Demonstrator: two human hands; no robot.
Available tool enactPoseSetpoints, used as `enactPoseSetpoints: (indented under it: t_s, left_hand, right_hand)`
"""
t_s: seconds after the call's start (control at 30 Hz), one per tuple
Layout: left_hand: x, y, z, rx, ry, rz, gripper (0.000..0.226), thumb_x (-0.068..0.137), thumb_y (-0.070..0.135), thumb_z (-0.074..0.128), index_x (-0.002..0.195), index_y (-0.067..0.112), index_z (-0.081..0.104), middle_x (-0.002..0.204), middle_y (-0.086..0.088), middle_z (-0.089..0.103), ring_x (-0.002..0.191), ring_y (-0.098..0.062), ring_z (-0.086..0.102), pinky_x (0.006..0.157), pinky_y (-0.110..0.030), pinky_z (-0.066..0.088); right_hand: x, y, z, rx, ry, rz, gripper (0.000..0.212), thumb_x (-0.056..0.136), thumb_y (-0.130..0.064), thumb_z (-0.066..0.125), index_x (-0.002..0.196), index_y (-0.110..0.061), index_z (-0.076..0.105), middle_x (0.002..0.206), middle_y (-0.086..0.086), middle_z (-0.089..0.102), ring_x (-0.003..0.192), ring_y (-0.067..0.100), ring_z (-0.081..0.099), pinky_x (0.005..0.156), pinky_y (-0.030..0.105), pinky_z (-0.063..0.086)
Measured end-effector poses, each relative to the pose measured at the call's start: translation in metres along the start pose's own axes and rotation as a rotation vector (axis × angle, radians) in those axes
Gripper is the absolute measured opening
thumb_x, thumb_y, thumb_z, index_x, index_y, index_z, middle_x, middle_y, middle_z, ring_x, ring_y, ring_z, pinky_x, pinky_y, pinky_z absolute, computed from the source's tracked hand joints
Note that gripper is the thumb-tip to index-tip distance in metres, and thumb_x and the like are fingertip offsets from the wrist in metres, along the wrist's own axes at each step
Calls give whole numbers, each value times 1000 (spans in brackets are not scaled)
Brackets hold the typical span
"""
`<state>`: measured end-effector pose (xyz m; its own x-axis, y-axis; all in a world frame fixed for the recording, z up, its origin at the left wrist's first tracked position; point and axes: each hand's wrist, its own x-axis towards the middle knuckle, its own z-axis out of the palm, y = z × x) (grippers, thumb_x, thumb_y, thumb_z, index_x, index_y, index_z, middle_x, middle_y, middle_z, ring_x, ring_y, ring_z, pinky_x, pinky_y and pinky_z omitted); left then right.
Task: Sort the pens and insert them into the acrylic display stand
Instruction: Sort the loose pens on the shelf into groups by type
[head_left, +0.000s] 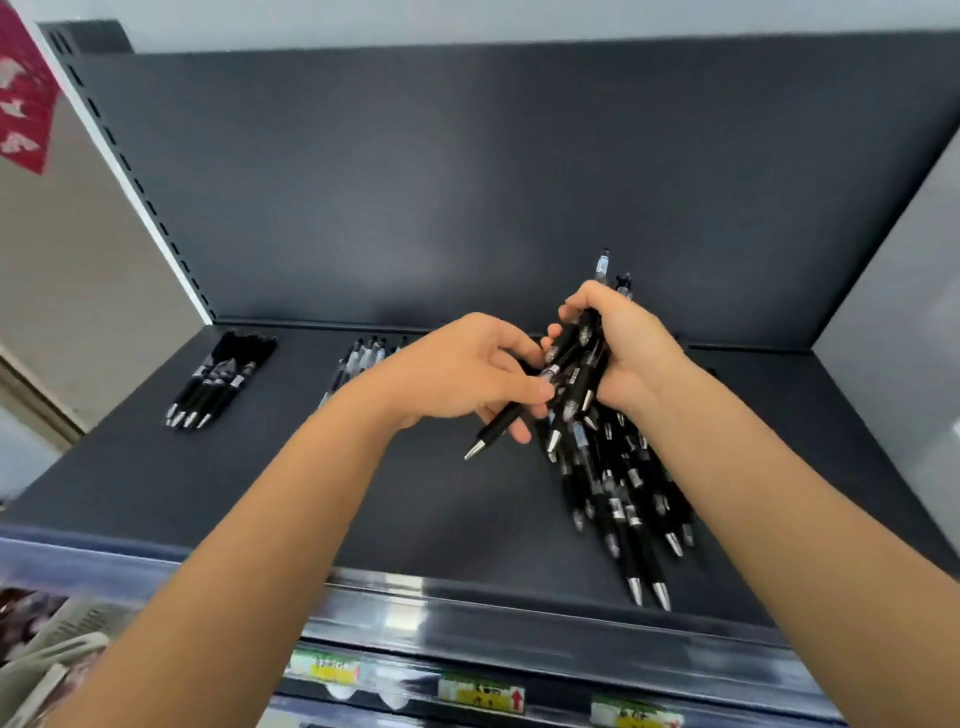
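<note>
My right hand (623, 348) grips a thick bundle of black pens (582, 379) above the dark shelf (260, 478). Just left of it, my left hand (457, 374) pinches a single black pen (498, 428) whose silver tip points down and to the left. Under the bundle, a heap of black pens (623, 499) lies on the shelf. Several black pens (218, 384) lie in a neat row at the far left. A row of clear-bodied pens (358, 358) lies behind my left wrist, partly hidden. No acrylic stand is visible.
The shelf has a dark back panel (467, 182) and a grey side wall (893, 291) on the right. Along the front edge runs a rail with price labels (480, 693). A light basket (57, 649) sits lower left.
</note>
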<state>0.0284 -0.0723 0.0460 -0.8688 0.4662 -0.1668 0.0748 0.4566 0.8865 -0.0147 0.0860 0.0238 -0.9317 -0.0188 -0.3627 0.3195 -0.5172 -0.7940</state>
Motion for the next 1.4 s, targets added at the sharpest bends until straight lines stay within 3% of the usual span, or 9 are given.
enactPoseSetpoints:
  t_s: [0.23, 0.4, 0.57, 0.7, 0.83, 0.9, 1.03, 1.23, 1.4]
  left_hand:
    - [-48, -66, -106, 76, -170, -112, 13, 92, 14, 60, 97, 3, 64, 87, -12, 74, 71, -25, 72, 69, -33, 56]
    - [-44, -90, -132, -68, -9, -132, 9, 93, 16, 60, 95, 7, 60, 86, -10, 75, 76, -24, 72, 71, -31, 54]
    - [-26, -98, -133, -151, 208, -126, 23, 83, 18, 74, 91, 9, 55, 77, -11, 74, 54, -14, 66, 51, -22, 51]
    - [-20, -102, -134, -246, 293, -114, 29, 79, 16, 78, 95, 5, 56, 76, -11, 72, 59, -20, 70, 54, -25, 57]
    - [-22, -105, -139, -278, 319, -109, 28, 83, 12, 72, 105, -4, 64, 80, -12, 73, 64, -21, 72, 58, -26, 58]
    - [-25, -106, -145, -244, 341, -115, 27, 85, 13, 70, 99, -10, 63, 77, -12, 72, 63, -22, 72, 55, -25, 56]
    - [-36, -115, -163, -123, 457, -158, 17, 84, 18, 72, 85, 6, 59, 54, -4, 62, 55, -25, 69, 50, -29, 56]
    - [-65, -158, -212, 377, 617, -276, 31, 83, 33, 65, 66, 12, 51, 47, -7, 62, 33, -15, 56, 46, -23, 42]
    - [-72, -197, -268, 640, 495, -365, 39, 82, 41, 60, 60, 10, 49, 61, -11, 66, 57, -26, 61, 57, -28, 43]
  right_hand:
    - [21, 67, 72, 37, 158, -20, 22, 91, -9, 55, 70, -11, 50, 54, 0, 48, 35, 12, 45, 40, 18, 44]
    - [23, 93, 91, -8, 134, 52, 24, 95, -26, 59, 74, -14, 55, 61, -1, 51, 38, 11, 48, 38, 18, 43]
    - [14, 99, 96, -113, 33, 125, 20, 93, -30, 60, 93, -10, 61, 67, 2, 62, 49, 15, 60, 49, 24, 54]
    - [11, 96, 90, -143, -22, 161, 24, 94, -29, 57, 104, -7, 63, 78, 5, 68, 57, 20, 66, 54, 31, 57]
    - [13, 97, 93, -147, -17, 167, 21, 95, -21, 57, 107, -4, 62, 79, 5, 67, 53, 18, 65, 52, 30, 56]
    - [15, 99, 98, -137, -49, 171, 19, 95, -22, 57, 104, -5, 62, 75, 3, 64, 50, 15, 61, 48, 26, 53]
    - [15, 103, 123, -114, -164, 191, 17, 95, -21, 58, 97, -4, 61, 72, 3, 64, 51, 14, 61, 49, 26, 54]
    - [14, 143, 191, -129, -196, 234, 22, 92, -25, 63, 99, -5, 65, 75, 7, 65, 52, 17, 64, 50, 31, 56]
    - [28, 172, 234, -208, -130, 189, 19, 93, -20, 61, 105, -5, 63, 79, 6, 64, 51, 16, 63, 49, 31, 56]
